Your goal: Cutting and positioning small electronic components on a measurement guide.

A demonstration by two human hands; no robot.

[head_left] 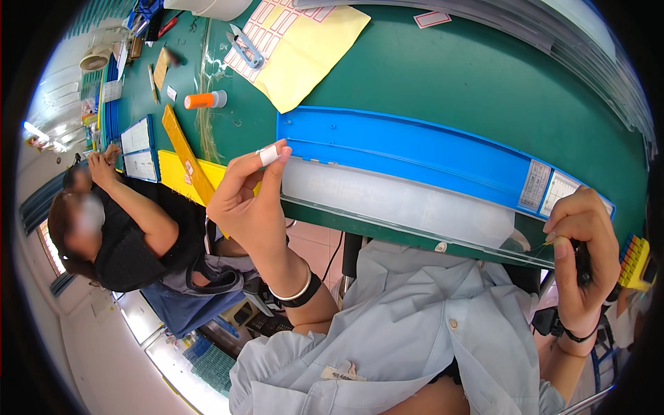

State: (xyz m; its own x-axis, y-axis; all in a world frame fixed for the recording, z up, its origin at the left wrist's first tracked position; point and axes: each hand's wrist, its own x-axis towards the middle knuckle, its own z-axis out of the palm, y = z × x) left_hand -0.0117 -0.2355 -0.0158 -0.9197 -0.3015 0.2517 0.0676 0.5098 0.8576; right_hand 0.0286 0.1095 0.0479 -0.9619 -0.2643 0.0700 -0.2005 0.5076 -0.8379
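Observation:
A long, shallow blue plastic case (401, 149) lies open across the table's near edge, with a translucent white panel (394, 204) along its near side. At the case's left end, my left hand (252, 197) pinches thumb and forefinger together; white tape wraps the forefinger, and what lies between the tips is too fine to make out. My right hand (584, 259) is closed by the right end, with a fine thread (545, 245) at its pinched thumb and fingertip. A dark object (583, 266) shows in the right palm, partly hidden by the fingers.
Beyond the case, blue-handled thread snips (247, 52) lie on a yellow label sheet (311, 62) on the green table (443, 83). An orange-capped bottle (200, 101) and an orange bar (187, 152) lie leftward. A co-worker (124, 228) sits at left; a yellow rack (635, 263) stands right.

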